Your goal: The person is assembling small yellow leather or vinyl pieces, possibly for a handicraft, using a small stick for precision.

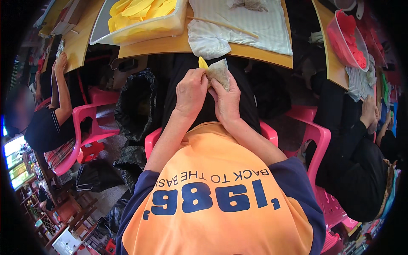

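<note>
Above my lap, just off the table's near edge, my two hands meet with fingertips close together. My left hand [191, 90] is closed in a pinch, and the tip of a yellow petal-shaped piece [202, 62] sticks up past its fingers. In my right hand [226, 98] is a crumpled greyish-brown cloth [219, 72], gripped between thumb and fingers beside the yellow piece. My fingers hide the lower part of the yellow piece, so I cannot tell whether the cloth touches it.
A clear plastic bin [183, 21] of yellow petal-shaped pieces [142, 9] stands on the table [165, 47]. Right of it, a thin stick [223, 26] lies on a white striped cloth [267, 32]. A black plastic bag [135, 104] stands left of my legs. People sit at both sides.
</note>
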Motion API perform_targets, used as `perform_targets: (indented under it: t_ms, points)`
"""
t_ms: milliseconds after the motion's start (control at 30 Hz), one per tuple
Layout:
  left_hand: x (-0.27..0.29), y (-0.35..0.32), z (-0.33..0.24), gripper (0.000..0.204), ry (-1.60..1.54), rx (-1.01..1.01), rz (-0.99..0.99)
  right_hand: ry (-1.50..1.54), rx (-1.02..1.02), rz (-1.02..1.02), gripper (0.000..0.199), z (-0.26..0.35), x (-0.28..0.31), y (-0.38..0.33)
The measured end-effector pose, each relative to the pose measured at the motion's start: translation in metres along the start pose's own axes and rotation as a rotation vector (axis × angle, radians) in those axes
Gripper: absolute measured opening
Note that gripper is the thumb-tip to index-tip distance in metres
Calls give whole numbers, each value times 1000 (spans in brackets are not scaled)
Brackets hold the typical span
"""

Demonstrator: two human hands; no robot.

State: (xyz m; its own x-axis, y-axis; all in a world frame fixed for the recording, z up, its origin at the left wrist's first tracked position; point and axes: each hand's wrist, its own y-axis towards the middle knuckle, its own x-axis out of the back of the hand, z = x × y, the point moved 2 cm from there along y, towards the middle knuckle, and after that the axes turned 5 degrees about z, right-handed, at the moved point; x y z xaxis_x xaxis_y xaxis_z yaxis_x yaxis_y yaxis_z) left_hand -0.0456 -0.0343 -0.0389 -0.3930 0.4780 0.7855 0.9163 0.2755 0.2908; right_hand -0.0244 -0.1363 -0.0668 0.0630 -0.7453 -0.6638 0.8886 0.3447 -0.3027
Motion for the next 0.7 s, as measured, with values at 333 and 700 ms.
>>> perform_targets:
  t_ms: [333, 700]
  points:
    - [3, -10, 42, 18, -1561, 860, 273, -11, 19, 22, 39, 4, -1, 1]
    - [1, -14, 20, 22, -993, 599, 143, -81, 17, -4, 41, 0, 1, -2]
